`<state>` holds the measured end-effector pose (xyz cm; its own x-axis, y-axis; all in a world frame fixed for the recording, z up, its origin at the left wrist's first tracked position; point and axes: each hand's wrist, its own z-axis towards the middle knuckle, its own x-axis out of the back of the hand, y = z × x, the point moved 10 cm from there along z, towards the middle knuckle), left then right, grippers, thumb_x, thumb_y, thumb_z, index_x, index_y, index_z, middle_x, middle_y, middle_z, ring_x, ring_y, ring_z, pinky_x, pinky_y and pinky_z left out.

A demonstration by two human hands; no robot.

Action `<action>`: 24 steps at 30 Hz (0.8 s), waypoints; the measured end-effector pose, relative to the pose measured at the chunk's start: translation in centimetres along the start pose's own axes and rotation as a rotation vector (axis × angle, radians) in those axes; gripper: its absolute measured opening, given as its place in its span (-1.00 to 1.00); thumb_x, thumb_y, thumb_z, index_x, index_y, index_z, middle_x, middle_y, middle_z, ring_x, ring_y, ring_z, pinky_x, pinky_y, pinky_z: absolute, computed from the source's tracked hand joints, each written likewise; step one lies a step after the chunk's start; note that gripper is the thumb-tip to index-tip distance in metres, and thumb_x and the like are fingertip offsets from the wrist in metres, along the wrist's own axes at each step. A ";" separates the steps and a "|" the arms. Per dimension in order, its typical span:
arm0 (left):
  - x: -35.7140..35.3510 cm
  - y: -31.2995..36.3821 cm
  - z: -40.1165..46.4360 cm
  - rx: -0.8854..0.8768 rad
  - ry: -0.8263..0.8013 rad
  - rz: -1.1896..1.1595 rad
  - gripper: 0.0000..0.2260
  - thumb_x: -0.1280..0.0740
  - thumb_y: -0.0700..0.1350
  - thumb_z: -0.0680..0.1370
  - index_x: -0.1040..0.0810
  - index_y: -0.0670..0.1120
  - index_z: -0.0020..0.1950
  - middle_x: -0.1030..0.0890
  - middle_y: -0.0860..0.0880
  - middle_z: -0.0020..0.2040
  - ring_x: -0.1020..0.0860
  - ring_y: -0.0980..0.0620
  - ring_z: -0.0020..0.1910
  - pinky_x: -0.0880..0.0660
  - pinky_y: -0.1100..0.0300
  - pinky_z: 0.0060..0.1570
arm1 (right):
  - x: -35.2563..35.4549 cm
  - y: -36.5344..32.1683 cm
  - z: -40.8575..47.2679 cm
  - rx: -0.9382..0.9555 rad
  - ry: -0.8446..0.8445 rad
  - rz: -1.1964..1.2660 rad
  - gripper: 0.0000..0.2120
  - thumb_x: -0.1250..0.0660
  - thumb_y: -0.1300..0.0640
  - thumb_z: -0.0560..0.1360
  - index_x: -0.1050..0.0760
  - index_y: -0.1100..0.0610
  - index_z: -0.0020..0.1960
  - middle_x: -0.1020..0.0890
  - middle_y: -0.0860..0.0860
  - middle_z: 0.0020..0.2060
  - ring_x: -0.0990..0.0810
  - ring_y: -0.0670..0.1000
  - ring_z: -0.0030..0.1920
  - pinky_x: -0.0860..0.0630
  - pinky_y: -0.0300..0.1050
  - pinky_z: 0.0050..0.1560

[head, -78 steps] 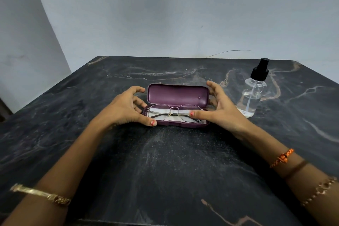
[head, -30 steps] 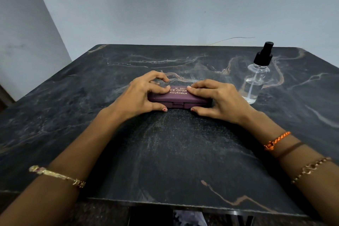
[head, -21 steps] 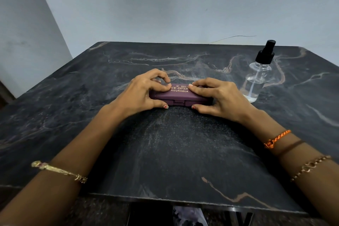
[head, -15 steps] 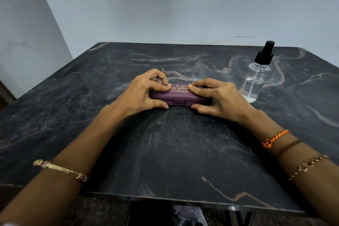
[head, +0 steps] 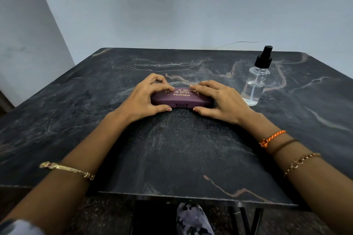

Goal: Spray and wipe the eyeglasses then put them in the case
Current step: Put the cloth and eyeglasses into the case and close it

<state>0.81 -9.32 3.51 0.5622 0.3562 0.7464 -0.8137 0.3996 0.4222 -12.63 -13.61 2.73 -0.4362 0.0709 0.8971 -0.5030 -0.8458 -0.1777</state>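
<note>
Purple case (head: 181, 99) lay shut near the bottle (head: 255, 86). Left hand (head: 145, 99) and right hand (head: 221, 101) pressed its ends. Last step looked done; letting go seemed next.

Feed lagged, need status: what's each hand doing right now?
Left hand: closed on the purple case.
Right hand: closed on the same case.

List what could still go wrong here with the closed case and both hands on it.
1. The spray bottle stands upright just beside the right hand; pulling that hand away outward could knock it over.
2. Both the left hand and the right press on the purple case; whether its front latch has caught cannot be seen, so it might spring open on release.
</note>
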 end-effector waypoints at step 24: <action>-0.2 -1.3 -1.2 0.184 0.006 0.398 -0.28 0.03 0.35 0.35 -0.20 -0.06 0.37 -0.33 -0.12 0.36 -0.20 -0.12 0.40 -0.12 -0.24 0.36 | -0.2 -1.3 -0.2 0.014 0.055 -0.176 -0.19 -0.05 -0.37 0.32 -0.21 0.11 0.41 -0.35 0.07 0.38 -0.27 0.07 0.40 -0.07 0.06 0.40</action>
<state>1.92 -8.96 2.19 0.2004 0.4573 0.8665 -0.9795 0.0733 0.1878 -11.99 -12.45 2.67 -0.3831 0.2471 0.8900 -0.5649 -0.8250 -0.0141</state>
